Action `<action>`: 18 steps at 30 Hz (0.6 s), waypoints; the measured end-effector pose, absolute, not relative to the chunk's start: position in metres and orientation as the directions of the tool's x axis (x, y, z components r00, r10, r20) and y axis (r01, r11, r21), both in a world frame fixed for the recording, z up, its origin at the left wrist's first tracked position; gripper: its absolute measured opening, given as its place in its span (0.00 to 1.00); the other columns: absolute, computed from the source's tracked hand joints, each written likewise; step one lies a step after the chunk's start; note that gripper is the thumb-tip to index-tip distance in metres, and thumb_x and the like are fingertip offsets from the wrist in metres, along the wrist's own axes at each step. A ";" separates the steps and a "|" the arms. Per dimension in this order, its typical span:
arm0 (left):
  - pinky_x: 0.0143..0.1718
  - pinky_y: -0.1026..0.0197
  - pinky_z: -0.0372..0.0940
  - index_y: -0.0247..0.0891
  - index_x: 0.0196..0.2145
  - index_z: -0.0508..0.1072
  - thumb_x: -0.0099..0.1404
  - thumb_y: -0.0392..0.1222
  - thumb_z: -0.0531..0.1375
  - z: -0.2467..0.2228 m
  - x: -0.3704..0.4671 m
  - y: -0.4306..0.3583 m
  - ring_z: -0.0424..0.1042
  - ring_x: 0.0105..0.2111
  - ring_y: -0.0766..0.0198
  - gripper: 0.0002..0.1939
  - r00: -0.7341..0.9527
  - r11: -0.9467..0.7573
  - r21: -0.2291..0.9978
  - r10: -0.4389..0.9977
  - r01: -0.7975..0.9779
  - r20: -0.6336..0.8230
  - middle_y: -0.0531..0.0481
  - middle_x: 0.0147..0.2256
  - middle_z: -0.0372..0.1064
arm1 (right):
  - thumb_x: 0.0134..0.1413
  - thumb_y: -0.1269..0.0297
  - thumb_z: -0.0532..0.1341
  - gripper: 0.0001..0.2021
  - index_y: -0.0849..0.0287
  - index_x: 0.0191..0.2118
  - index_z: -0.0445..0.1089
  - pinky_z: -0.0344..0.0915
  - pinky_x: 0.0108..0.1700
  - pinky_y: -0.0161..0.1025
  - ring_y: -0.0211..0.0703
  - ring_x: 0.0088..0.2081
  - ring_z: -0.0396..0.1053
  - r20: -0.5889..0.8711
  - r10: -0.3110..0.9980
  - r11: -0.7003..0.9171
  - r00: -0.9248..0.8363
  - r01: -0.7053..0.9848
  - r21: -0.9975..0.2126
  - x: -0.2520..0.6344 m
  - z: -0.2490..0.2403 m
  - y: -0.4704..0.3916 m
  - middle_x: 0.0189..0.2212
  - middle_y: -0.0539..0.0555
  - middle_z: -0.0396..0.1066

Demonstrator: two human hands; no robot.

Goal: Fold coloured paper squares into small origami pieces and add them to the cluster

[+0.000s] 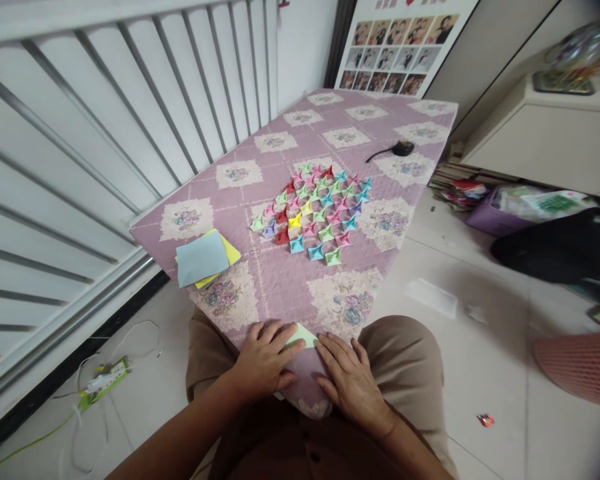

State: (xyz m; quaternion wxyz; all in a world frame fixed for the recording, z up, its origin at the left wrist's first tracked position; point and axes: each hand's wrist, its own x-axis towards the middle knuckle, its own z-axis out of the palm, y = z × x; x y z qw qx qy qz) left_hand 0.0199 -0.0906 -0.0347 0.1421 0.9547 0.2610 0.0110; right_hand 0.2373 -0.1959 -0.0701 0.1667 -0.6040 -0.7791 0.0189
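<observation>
white slatted panel [173, 93], pale tiled floor [480, 373], white cabinet [570, 140]

Paper [304, 336] lies before origami pieces [320, 215]; sheets [203, 259] left; all on tablecloth [283, 293].

The left hand [267, 359] and right hand [351, 375] touch a pale green paper [303, 336] on the table [285, 283]. Farther away, small folded paper pieces [325, 233] stand in rows, and coloured sheets [203, 259] lie at their left.

On the photo board [397, 48], a red heart [410, 2] between cut-off, unreadable red characters [386, 4].
</observation>
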 end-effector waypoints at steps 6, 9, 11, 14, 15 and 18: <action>0.55 0.42 0.46 0.49 0.59 0.61 0.61 0.58 0.58 -0.040 0.019 -0.091 0.52 0.59 0.47 0.30 0.868 -0.835 0.255 0.495 0.488 -0.039 0.48 0.63 0.53 | 0.60 0.60 0.55 0.21 0.59 0.57 0.63 0.46 0.59 0.50 0.49 0.57 0.59 0.241 0.947 0.266 -0.212 0.938 -0.221 0.242 -0.071 -0.195 0.54 0.58 0.67; 0.54 0.42 0.47 0.49 0.59 0.61 0.61 0.58 0.57 -0.043 0.019 -0.090 0.51 0.58 0.46 0.30 0.872 -0.843 0.240 0.488 0.481 -0.033 0.48 0.63 0.52 | 0.61 0.60 0.55 0.19 0.58 0.56 0.65 0.47 0.58 0.49 0.49 0.56 0.60 0.257 0.947 0.256 -0.193 0.936 -0.241 0.243 -0.070 -0.194 0.53 0.57 0.68; 0.53 0.42 0.47 0.50 0.59 0.61 0.61 0.58 0.57 -0.044 0.019 -0.090 0.51 0.58 0.47 0.30 0.872 -0.845 0.232 0.488 0.482 -0.037 0.49 0.63 0.52 | 0.62 0.58 0.54 0.18 0.57 0.54 0.66 0.47 0.58 0.50 0.49 0.55 0.61 0.262 0.952 0.229 -0.157 0.935 -0.271 0.243 -0.070 -0.194 0.52 0.55 0.69; 0.53 0.42 0.48 0.50 0.59 0.60 0.60 0.58 0.57 -0.043 0.019 -0.090 0.52 0.58 0.46 0.30 0.872 -0.845 0.231 0.488 0.483 -0.038 0.49 0.63 0.52 | 0.61 0.57 0.55 0.17 0.56 0.53 0.67 0.47 0.58 0.52 0.51 0.55 0.61 0.259 0.960 0.186 -0.104 0.930 -0.316 0.241 -0.070 -0.194 0.52 0.55 0.70; 0.53 0.42 0.48 0.50 0.59 0.60 0.60 0.58 0.57 -0.043 0.019 -0.090 0.52 0.58 0.46 0.31 0.872 -0.845 0.233 0.487 0.482 -0.036 0.49 0.63 0.52 | 0.61 0.57 0.55 0.17 0.55 0.53 0.67 0.46 0.58 0.53 0.52 0.55 0.61 0.261 0.961 0.176 -0.090 0.929 -0.327 0.240 -0.069 -0.194 0.52 0.55 0.70; 0.54 0.42 0.48 0.49 0.59 0.60 0.60 0.57 0.58 -0.042 0.019 -0.090 0.52 0.58 0.46 0.31 0.875 -0.847 0.237 0.484 0.475 -0.026 0.49 0.63 0.53 | 0.62 0.59 0.54 0.15 0.55 0.51 0.69 0.44 0.58 0.55 0.51 0.54 0.62 0.277 0.959 0.160 -0.066 0.929 -0.334 0.237 -0.063 -0.192 0.50 0.56 0.71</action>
